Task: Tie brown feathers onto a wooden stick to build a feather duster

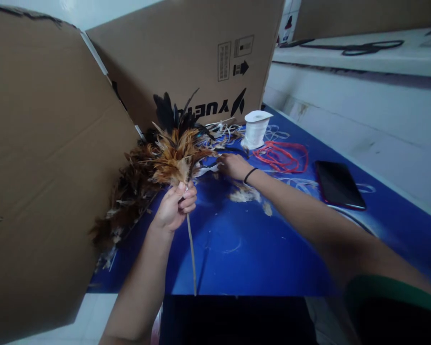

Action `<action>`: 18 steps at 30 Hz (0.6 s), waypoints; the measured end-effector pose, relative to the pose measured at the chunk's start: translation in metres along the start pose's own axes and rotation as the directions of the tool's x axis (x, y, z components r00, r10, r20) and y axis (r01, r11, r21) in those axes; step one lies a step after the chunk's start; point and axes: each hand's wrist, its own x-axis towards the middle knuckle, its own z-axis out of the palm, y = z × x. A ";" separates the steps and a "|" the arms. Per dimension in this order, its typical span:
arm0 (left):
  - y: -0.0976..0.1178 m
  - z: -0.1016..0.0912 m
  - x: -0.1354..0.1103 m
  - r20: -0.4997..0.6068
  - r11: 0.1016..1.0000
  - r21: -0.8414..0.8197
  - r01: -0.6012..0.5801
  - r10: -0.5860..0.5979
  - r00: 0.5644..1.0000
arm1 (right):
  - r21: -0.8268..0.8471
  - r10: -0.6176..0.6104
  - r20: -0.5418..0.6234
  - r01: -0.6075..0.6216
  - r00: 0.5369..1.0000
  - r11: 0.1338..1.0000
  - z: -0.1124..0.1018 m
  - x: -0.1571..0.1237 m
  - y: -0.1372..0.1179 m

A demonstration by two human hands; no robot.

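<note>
My left hand (175, 203) is closed around the thin stick of a feather duster (179, 155). Brown feathers fan out above the fist, with black ones at the top. Its bare wooden stick (191, 258) slants down toward the table's front edge. To the right, my right hand (235, 166), with a black band on its wrist, reaches down to the table beside a white strip (207, 168) and loose feathers. The fingers there are bent together; whatever is between their tips is too small to make out.
Cardboard panels (187, 57) stand left and behind, with a heap of brown feathers (129, 201) along them. On the blue table (244, 258) are a white ribbon spool (256, 130), red string (285, 157), a dark phone (339, 184) and pale feathers (244, 194). Scissors (371, 48) lie on a ledge.
</note>
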 end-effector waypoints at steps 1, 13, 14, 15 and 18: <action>0.000 0.000 0.000 -0.006 1.000 0.003 -0.005 0.005 1.000 | 0.008 0.010 0.002 -0.010 1.000 1.000 0.002 0.007 -0.001; 0.003 -0.002 -0.001 -0.041 1.000 -0.019 -0.019 0.018 0.999 | 0.054 -0.106 0.083 0.102 0.991 0.993 0.005 0.040 -0.020; 0.004 -0.002 -0.001 -0.044 1.000 -0.022 -0.019 0.018 0.999 | 0.027 -0.125 0.076 0.123 0.989 0.992 0.005 0.042 -0.023; 0.004 -0.002 -0.001 -0.048 0.999 -0.027 -0.018 0.017 0.999 | -0.006 -0.140 0.054 0.140 0.989 0.990 0.003 0.043 -0.026; 0.006 -0.004 0.000 -0.050 0.999 -0.032 -0.019 0.017 0.999 | -0.090 -0.147 -0.046 0.142 0.988 0.986 -0.008 0.052 -0.032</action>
